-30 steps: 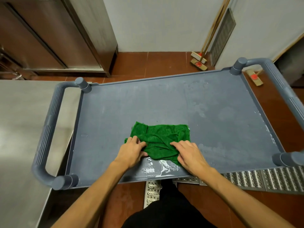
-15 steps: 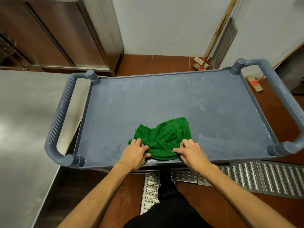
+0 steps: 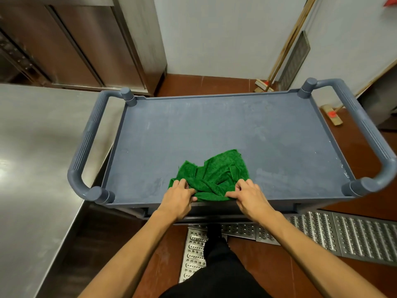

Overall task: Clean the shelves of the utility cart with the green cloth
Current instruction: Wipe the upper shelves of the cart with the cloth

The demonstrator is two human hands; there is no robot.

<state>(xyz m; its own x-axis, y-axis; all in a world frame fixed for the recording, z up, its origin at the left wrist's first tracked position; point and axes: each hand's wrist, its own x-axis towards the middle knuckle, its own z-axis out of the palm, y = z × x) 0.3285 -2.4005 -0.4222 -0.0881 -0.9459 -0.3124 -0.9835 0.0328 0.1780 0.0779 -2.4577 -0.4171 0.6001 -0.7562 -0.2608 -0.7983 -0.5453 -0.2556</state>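
The utility cart [image 3: 214,130] fills the middle of the room: moulded grey-blue plastic, a flat top shelf with a low raised rim and a ribbed tubular handle at each short end. Its surface is matte and looks streaky, with pale smears toward the far side and a few light specks along the rim at the right-hand end. A brushed steel bench [image 3: 32,158] stands just beside the cart's left-hand end, and perforated metal floor grating [image 3: 343,233] runs under the cart's near edge.

The green cloth [image 3: 214,177] lies bunched on the top shelf, touching the near rim about midway along it. It is thick, nubbly terry, rumpled into soft folds. The left hand [image 3: 178,196] pinches the cloth's near left corner in a narrow grip; the right hand [image 3: 249,196] holds the near right corner the same way, fingers curled into the fabric.

With the cloth this crumpled, I judge that only a small patch would meet the shelf, so a pass could leave the streaks where they are. Sitting right at the rim, it could also slide off toward the floor if the hands pull it nearer.
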